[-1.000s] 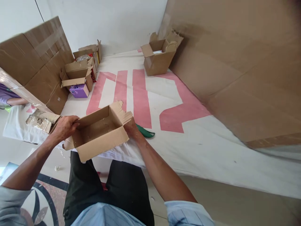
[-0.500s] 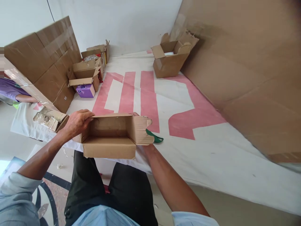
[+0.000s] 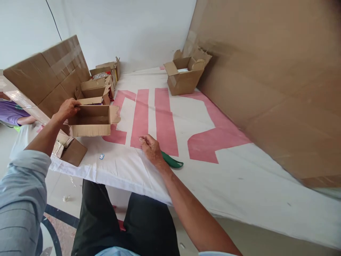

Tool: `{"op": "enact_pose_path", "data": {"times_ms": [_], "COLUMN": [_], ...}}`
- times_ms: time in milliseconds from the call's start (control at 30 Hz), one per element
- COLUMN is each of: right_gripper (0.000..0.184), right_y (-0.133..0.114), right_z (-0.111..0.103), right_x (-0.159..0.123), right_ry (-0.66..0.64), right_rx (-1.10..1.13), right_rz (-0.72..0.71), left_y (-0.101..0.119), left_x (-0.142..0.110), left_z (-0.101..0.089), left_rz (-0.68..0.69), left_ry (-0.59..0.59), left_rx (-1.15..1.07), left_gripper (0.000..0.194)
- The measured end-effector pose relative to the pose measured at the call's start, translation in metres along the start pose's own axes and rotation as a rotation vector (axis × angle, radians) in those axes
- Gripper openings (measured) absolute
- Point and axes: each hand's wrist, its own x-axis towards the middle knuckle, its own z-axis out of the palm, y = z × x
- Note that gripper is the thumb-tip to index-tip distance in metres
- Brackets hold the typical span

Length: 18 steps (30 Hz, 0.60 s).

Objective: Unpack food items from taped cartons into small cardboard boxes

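Observation:
A flapped cardboard box (image 3: 90, 130), its open side facing me, stands toward the left of the table. My left hand (image 3: 68, 108) is closed on its upper left edge. Over the pink stripes near the table front is my right hand (image 3: 150, 148), its fingers curled together and nothing visible in them. A green curved object (image 3: 173, 161) lies beside my right wrist, partly hidden by it. On the white cloth between my hands rests a small blue-and-white piece (image 3: 101, 156).
Another carton (image 3: 76, 153) with clear wrapping sits at the front left edge. Several open boxes (image 3: 93, 93) line the left side behind the held box. An open box (image 3: 183, 80) stands at the back; large cardboard (image 3: 266, 89) walls the right. A co-worker's arm (image 3: 26, 120) shows far left.
The box has moved left and away from me with my left hand. My right hand has let go of it. The small blue-and-white piece and more of the front-left carton have come into view.

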Motion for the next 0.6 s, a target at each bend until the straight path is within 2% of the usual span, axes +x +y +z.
{"op": "enact_pose_path", "data": {"times_ms": [100,167,233,300,400,467,533,600], "right_gripper": [0.039,0.038,0.036,0.035,0.034,0.035,0.036,0.035], "right_y": [-0.005,-0.008,-0.009,-0.010,-0.008,-0.006,-0.004,-0.003], "right_z": [0.000,0.000,-0.001,-0.001,-0.002,-0.002,-0.003,-0.003], "right_x": [0.000,0.000,-0.001,-0.002,-0.003,-0.003,-0.002,-0.002], "right_ry": [-0.012,-0.012,-0.014,-0.018,-0.008,-0.002,-0.006,-0.011], "right_rx": [-0.003,-0.010,-0.020,-0.031,-0.046,-0.059,-0.072,-0.083], "right_rz": [-0.012,-0.023,-0.032,-0.043,-0.053,-0.051,-0.049,-0.053], "left_y": [-0.003,0.002,0.009,0.018,0.031,0.037,0.039,0.037], "left_x": [0.001,-0.008,-0.021,-0.034,-0.046,-0.049,-0.048,-0.046], "left_z": [0.001,0.002,0.004,0.011,0.028,0.040,0.049,0.053], "left_rz": [-0.089,-0.029,0.088,0.182,0.186,0.134,0.078,0.037], "left_ry": [0.024,0.030,-0.055,-0.190,-0.324,-0.326,-0.272,-0.206], "left_rx": [0.048,0.026,-0.011,0.003,0.172,0.276,0.316,0.314], "left_gripper": [0.050,0.051,0.051,0.055,0.057,0.047,0.034,0.032]}}
